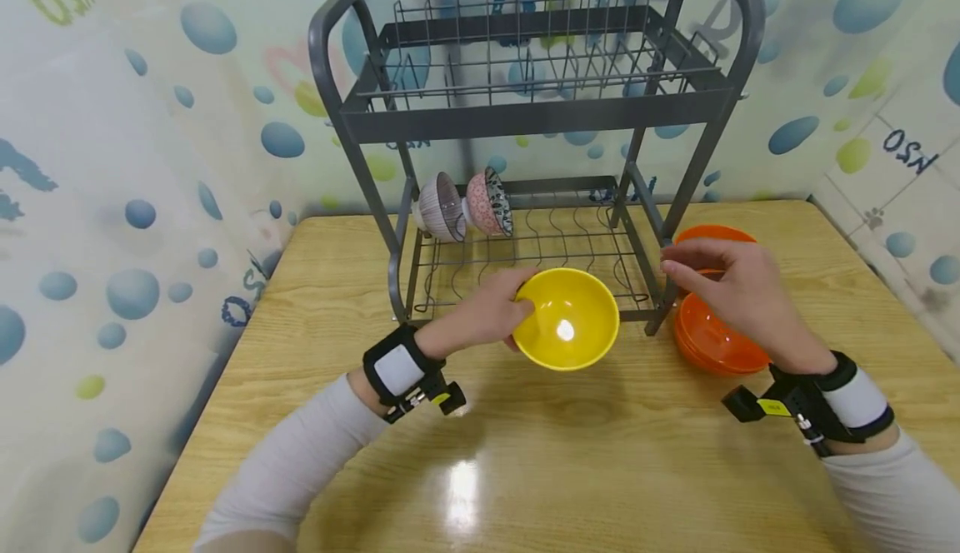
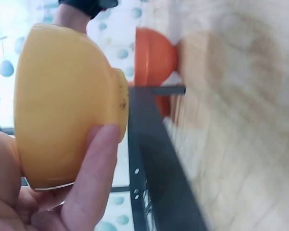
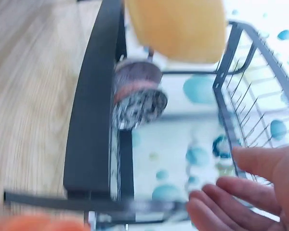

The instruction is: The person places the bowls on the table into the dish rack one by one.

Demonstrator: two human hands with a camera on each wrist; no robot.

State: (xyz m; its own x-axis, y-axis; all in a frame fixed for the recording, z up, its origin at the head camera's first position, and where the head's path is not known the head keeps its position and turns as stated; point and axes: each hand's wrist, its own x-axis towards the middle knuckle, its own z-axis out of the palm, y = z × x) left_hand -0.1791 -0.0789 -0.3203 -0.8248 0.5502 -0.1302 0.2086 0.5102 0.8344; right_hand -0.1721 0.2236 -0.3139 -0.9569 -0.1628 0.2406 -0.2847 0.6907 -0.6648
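My left hand (image 1: 491,307) grips the glossy yellow round bowl (image 1: 567,320) by its left rim, thumb at the edge and fingers around the outside. I have the bowl raised off the pale wooden table (image 1: 585,478), in front of the dark grey metal two-tier rack (image 1: 540,120). My right hand (image 1: 738,286), well to the bowl's right, holds nothing; its fingers bend loosely, thumb apart.

The bowl's mouth tilts toward my head camera, a bright glint inside; the left wrist view shows dark specks on its foot ring.

Near my right hand sit stacked orange bowls (image 1: 722,341), with another orange bowl (image 1: 716,233) behind. A rack leg stands between them and the yellow bowl. A striped bowl (image 1: 438,207) and a pink patterned bowl (image 1: 483,205) lean sideways on the lower tier.
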